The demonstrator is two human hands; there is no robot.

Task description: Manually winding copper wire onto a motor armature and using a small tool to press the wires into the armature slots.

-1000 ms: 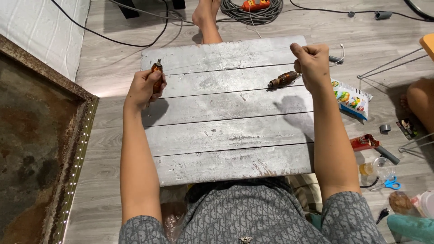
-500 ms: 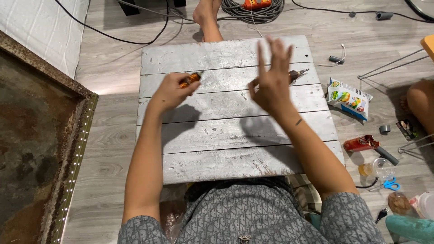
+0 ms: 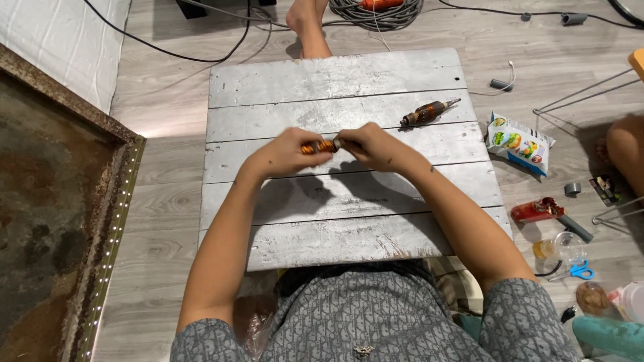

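Grey plank board (image 3: 349,221) on the floor is the worktop. Both hands meet over its middle: left hand (image 3: 285,153) and right hand (image 3: 376,146) pinch a small orange-copper motor rotor (image 3: 319,146) between closed fingers. Second rotor (image 3: 428,112) lies apart, snack bag (image 3: 520,142) beyond.

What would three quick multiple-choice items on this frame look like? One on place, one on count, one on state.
1. Where does the second screwdriver lie?
A. on the board's far right
B. on the floor
C. in a lap

2. How many planks make up the grey board?
A. three
B. five
C. eight

3. How is the orange-handled tool held?
A. lying free
B. by one hand only
C. between both hands

Answers: A, it rests on the second plank, by the right edge; B, four seams split it; C, left hand and right hand meet on it.
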